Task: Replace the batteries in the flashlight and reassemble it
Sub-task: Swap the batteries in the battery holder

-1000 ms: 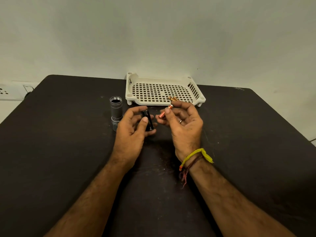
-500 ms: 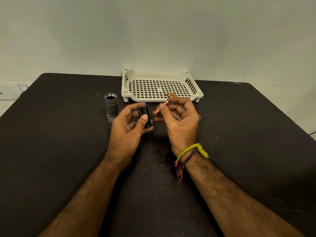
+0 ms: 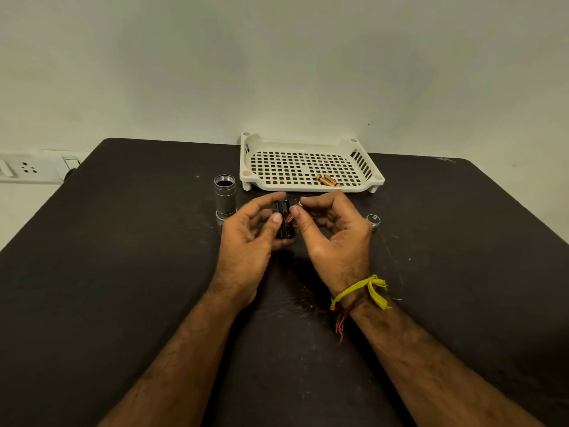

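Battery (image 3: 288,219) now seated in holder (image 3: 284,221); left hand (image 3: 246,241) grips holder, right hand (image 3: 334,235) pinches battery, mostly hidden.

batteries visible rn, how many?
3: two loose batteries in the white tray, one battery going into the black holder gripped by the left hand. Holder may hide more.

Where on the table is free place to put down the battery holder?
Bare tabletop lies left of the flashlight body, and right of the end cap. It is crowded between tray, body, cap and both hands, left and right.
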